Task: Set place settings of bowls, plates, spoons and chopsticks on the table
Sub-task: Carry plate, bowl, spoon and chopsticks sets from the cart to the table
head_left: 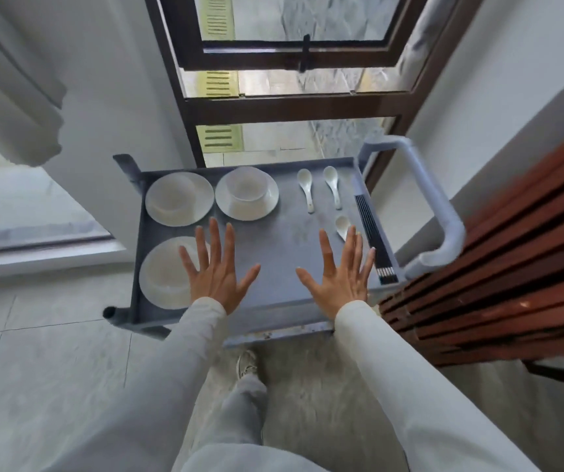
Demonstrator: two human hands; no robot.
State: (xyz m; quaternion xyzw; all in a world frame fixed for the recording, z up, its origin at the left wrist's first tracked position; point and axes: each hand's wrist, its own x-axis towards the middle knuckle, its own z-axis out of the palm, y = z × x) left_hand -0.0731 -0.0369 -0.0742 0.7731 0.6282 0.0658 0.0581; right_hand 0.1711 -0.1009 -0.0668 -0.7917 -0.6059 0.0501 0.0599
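A grey service cart (274,247) stands in front of me with white tableware on its top. Three plates each carry a bowl: one at the far left (179,199), one beside it (246,193), one at the near left (165,272). Two white spoons (306,189) (332,186) lie side by side at the far right, and a third spoon (342,225) is nearer. Dark chopsticks (372,236) lie in a bundle along the right edge. My left hand (214,267) and my right hand (342,270) hover flat over the cart, fingers spread, holding nothing.
The cart's thick handle (433,206) curves out on the right. A red-brown slatted wooden piece (512,260) stands right of it. A dark-framed window (291,97) is behind the cart, white curtain (11,90) at left. My foot (246,364) stands on tiled floor and a pale rug.
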